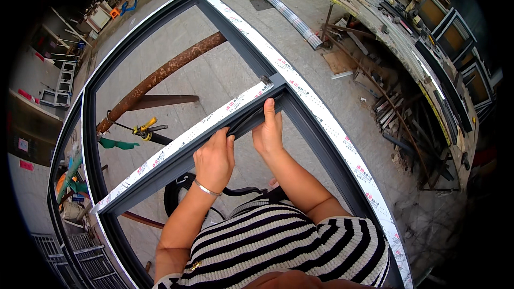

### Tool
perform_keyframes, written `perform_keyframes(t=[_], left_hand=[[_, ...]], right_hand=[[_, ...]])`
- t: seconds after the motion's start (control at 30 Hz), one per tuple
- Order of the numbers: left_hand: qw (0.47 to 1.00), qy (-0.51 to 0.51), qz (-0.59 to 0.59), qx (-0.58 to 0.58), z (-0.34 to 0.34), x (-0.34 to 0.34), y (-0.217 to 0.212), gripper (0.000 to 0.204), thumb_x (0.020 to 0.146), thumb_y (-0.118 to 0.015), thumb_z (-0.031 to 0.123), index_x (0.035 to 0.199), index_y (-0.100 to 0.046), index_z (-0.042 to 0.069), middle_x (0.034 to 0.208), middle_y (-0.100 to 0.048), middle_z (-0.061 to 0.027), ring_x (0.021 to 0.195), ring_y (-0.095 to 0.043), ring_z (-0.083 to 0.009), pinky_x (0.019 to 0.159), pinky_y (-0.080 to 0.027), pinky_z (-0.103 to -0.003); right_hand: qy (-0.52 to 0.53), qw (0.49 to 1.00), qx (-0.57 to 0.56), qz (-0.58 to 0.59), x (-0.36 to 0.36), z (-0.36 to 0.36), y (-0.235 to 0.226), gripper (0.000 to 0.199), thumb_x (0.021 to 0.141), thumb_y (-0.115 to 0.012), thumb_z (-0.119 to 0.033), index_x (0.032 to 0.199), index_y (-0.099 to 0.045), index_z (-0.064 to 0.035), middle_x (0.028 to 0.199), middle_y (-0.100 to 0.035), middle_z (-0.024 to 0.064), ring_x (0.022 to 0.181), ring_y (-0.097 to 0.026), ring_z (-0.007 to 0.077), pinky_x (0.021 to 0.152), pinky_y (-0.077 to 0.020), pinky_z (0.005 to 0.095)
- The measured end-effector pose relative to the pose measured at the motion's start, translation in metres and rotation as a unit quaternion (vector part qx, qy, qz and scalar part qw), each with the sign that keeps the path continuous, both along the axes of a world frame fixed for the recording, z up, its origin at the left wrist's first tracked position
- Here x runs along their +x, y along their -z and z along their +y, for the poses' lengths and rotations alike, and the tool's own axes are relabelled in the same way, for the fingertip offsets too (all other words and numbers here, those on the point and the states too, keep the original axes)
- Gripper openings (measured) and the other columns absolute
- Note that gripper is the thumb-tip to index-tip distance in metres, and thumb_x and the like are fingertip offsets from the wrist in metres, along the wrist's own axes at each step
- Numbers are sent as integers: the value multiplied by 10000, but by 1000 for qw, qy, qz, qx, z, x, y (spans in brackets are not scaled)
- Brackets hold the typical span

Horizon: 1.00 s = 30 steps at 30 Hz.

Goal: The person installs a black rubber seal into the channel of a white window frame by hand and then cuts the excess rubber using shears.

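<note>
A large dark grey window frame [316,108], its face covered in white printed film, stands around me. A crossbar [201,130] divides it. Along the near side of that bar, a thin black rubber strip [244,123] runs between my hands, close to the groove. My left hand [214,156], a bracelet at its wrist, is closed with fingertips pinched on the strip. Near the crossbar's right end, my right hand [269,132] is closed around the strip against the bar, thumb up. Its fingers are partly hidden behind the profile.
A rusty pipe [160,75] passes below the frame, near a yellow-handled tool [144,127]. Black loops [174,195] lie by my body. At right stands a cluttered workbench [399,48] with scrap beneath it. A wrapped roll [289,17] lies on the floor beyond.
</note>
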<state>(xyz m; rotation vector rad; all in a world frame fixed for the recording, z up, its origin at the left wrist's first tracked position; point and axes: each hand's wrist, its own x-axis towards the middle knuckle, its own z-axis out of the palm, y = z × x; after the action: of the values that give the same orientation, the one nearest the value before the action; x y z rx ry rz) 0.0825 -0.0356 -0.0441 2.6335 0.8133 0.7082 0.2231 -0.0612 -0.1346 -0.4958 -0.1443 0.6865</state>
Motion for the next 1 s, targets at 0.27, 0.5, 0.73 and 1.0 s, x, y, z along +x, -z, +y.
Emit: perform_keyframes(t=[0.27,0.5,0.73,1.0], left_hand=[[1000,-1,-8,21,-1,2,2,151,966,-632,100,1076,-633,-3,824,-690,-228,741,-676,-437,646,-528,-499],[1000,-1,-11,11,0,1,4,140,964,-637,103,1055,-625,-2,816,-692,-230,715,-674,-444,635,-534,-506],[1000,4,-15,17,5,3,8,169,969,-655,173,1006,-635,9,800,-707,-212,684,-686,-419,606,-543,-490],[1000,-5,1,-1,5,4,1,175,966,-661,160,996,-633,-10,774,-693,-227,691,-677,-435,612,-534,-502]], right_hand=[[-72,997,14,-4,-2,-8,-2,595,994,-675,-431,1416,-483,-58,1317,-569,47,1236,-536,184,1099,-405,376],[-130,990,55,-5,-13,-8,5,584,960,-731,-367,1397,-489,-64,1301,-568,48,1229,-536,184,1083,-423,388],[-109,993,40,-22,-12,-3,8,555,978,-708,-368,1386,-496,-57,1280,-593,59,1214,-561,202,1065,-449,396],[-116,990,78,-16,-21,-3,-2,495,994,-697,-359,1342,-515,-59,1255,-605,65,1181,-584,209,1043,-480,394]])
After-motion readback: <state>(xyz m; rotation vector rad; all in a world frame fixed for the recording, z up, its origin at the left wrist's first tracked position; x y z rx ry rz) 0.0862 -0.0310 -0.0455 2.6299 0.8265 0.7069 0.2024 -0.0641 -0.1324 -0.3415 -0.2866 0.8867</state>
